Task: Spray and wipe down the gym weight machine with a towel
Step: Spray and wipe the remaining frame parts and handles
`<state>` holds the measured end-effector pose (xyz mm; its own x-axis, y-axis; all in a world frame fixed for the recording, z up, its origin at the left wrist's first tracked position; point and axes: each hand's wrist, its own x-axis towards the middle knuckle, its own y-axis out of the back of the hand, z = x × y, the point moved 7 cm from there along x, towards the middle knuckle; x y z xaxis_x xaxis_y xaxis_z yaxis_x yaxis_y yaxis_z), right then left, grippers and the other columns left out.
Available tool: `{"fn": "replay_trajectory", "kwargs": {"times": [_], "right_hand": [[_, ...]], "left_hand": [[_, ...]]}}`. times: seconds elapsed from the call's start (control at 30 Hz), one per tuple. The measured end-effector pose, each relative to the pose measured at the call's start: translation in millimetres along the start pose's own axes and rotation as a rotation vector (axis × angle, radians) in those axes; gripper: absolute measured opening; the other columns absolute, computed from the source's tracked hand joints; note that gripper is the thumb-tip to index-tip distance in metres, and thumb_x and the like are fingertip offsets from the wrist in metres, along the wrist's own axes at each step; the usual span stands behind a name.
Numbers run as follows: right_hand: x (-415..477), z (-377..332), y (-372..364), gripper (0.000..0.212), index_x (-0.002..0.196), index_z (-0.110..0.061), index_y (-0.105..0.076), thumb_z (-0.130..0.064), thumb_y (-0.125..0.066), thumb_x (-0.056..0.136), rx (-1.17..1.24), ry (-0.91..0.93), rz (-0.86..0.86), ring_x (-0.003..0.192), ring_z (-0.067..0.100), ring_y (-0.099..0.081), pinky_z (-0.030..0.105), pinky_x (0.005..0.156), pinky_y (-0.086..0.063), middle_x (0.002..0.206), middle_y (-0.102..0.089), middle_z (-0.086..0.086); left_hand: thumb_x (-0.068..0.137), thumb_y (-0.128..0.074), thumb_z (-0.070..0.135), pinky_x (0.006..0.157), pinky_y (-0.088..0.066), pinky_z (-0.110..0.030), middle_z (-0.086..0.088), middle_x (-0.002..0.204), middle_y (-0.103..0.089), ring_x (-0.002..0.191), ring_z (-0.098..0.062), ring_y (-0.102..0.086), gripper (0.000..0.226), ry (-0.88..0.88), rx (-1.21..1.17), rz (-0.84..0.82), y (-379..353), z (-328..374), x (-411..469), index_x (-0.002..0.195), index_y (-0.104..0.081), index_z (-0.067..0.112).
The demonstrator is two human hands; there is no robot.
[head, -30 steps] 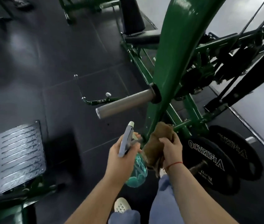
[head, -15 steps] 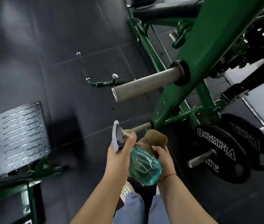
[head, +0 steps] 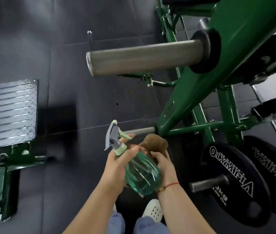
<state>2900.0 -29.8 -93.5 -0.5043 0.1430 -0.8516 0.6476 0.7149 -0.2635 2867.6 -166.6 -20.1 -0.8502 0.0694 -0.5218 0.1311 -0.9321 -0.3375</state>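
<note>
The green machine frame (head: pixel 201 92) stood at upper right, its steel sleeve (head: pixel 144 59) jutting left. The brown towel (head: pixel 154 144), bunched in the curled fingers of the right hand (head: pixel 164 164), hung just below the frame's lower end, apparently clear of it. The left hand (head: pixel 117 168) wrapped the teal spray bottle (head: pixel 140 173), forefinger on the trigger (no spraying or wiping was evident). No wet film was discernible; sleeve and weight plates (head: pixel 231 183) probably remained.

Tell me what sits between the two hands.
Head view: the teal spray bottle, gripped by the left hand, lies between; the right hand holds the brown towel.
</note>
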Motion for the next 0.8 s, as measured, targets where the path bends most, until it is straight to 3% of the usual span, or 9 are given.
{"fn": "replay_trajectory", "kwargs": {"times": [0.1,0.27,0.33,0.43,0.57,0.63,0.7,0.8], "right_hand": [[35,-7,8,0.036,0.111,-0.026,-0.070,0.002,-0.059,0.091,-0.100,0.131,-0.002,0.099,0.043,-0.070,0.056,0.087,-0.058,0.107,-0.073,0.020],[98,-16,32,0.041,0.104,-0.032,-0.070,0.003,-0.059,0.085,-0.306,0.343,0.105,0.102,0.031,-0.069,0.055,0.098,-0.053,0.106,-0.073,0.006],[121,-14,35,0.041,0.109,-0.031,-0.070,-0.004,-0.062,0.080,-0.365,0.405,0.072,0.105,0.029,-0.068,0.056,0.098,-0.053,0.109,-0.073,0.006],[152,-9,35,0.044,0.107,-0.043,-0.070,-0.020,-0.063,0.070,-0.475,0.523,0.015,0.112,0.022,-0.065,0.053,0.101,-0.051,0.116,-0.070,-0.002],[186,-7,32,0.042,0.107,-0.042,-0.065,-0.006,-0.065,0.084,-0.612,0.711,-0.028,0.112,-0.001,-0.057,0.038,0.108,-0.046,0.123,-0.060,-0.009],[201,-10,33,0.047,0.113,-0.037,-0.060,0.002,-0.064,0.087,-0.666,0.808,-0.022,0.109,-0.015,-0.051,0.015,0.104,-0.041,0.125,-0.055,-0.010],[218,-11,36,0.050,0.124,-0.032,-0.061,0.003,-0.065,0.088,-0.739,0.898,0.011,0.108,-0.020,-0.047,-0.003,0.094,-0.034,0.126,-0.052,-0.012],[239,-7,37,0.053,0.134,-0.027,-0.060,-0.002,-0.067,0.089,-0.841,1.041,0.052,0.119,-0.006,-0.049,0.004,0.102,-0.033,0.127,-0.050,-0.017]], "left_hand": [[0.076,-0.064,0.013,0.078,-0.058,-0.048,-0.022,0.090,-0.070,0.084,-0.036,-0.070,0.050,0.029,0.010,0.049,19,-32,28,0.125,-0.059,0.007],[0.081,-0.079,0.007,0.078,-0.056,-0.036,-0.006,0.081,-0.074,0.081,-0.024,-0.071,0.032,0.113,0.377,0.032,58,-100,78,0.110,-0.070,0.016],[0.085,-0.080,0.014,0.077,-0.055,-0.035,0.001,0.076,-0.072,0.080,-0.021,-0.070,0.025,0.146,0.517,0.028,75,-130,98,0.108,-0.071,0.020],[0.078,-0.086,0.037,0.072,-0.052,-0.028,0.009,0.076,-0.070,0.073,-0.007,-0.066,0.030,0.142,0.699,0.022,96,-168,132,0.104,-0.070,0.029],[0.077,-0.086,0.041,0.071,-0.048,-0.024,0.005,0.081,-0.066,0.074,-0.007,-0.061,0.035,0.102,0.872,-0.026,108,-199,172,0.099,-0.069,0.021],[0.077,-0.086,0.043,0.069,-0.048,-0.025,0.006,0.078,-0.065,0.069,-0.005,-0.059,0.031,0.066,0.952,-0.061,111,-210,192,0.093,-0.069,0.023],[0.074,-0.086,0.045,0.065,-0.046,-0.028,0.008,0.074,-0.061,0.062,-0.004,-0.054,0.030,0.024,1.034,-0.086,114,-219,210,0.085,-0.066,0.026],[0.067,-0.086,0.047,0.058,-0.040,-0.025,0.008,0.070,-0.056,0.055,-0.003,-0.049,0.032,-0.039,1.148,-0.109,119,-232,232,0.069,-0.059,0.031]]}}
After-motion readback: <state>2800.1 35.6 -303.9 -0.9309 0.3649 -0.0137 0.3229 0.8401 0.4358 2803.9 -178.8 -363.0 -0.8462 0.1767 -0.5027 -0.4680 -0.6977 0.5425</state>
